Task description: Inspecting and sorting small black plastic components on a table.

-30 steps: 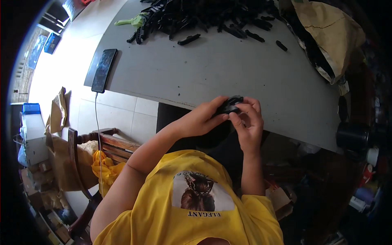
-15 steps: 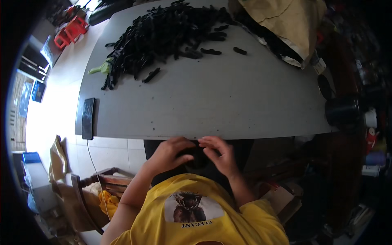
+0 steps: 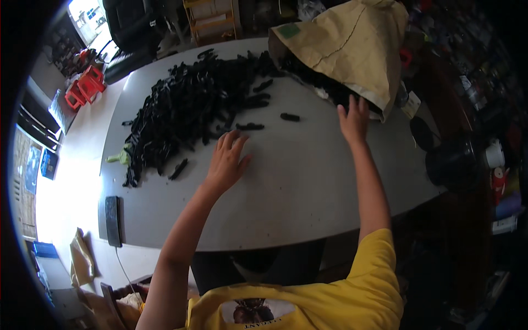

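Note:
A wide heap of small, elongated black pieces (image 3: pixel 181 99) lies on the grey table (image 3: pixel 264 187); their exact kind is too small to tell. My left hand (image 3: pixel 226 162) is at the heap's near edge, fingers spread, with nothing seen in it. Just beyond its fingertips is a loose black piece (image 3: pixel 250 126). To the right, my right hand (image 3: pixel 355 122) reaches to the mouth of a brown paper sack (image 3: pixel 352 38) lying on its side. Its thumb and fingers are apart, and no piece shows in it. Dark contents show inside the sack's opening.
A light green object (image 3: pixel 120 156) sits by the heap's left side. Near the table's left edge lies a phone (image 3: pixel 113 220) with a cable. A black round container (image 3: pixel 451 164) stands at the right edge. Red stools (image 3: pixel 88 85) are on the floor at far left.
Both hands have moved from the table's front edge, where they were together, out over the table: the left toward the heap, the right to the sack. The view has shifted, showing more beyond the table.

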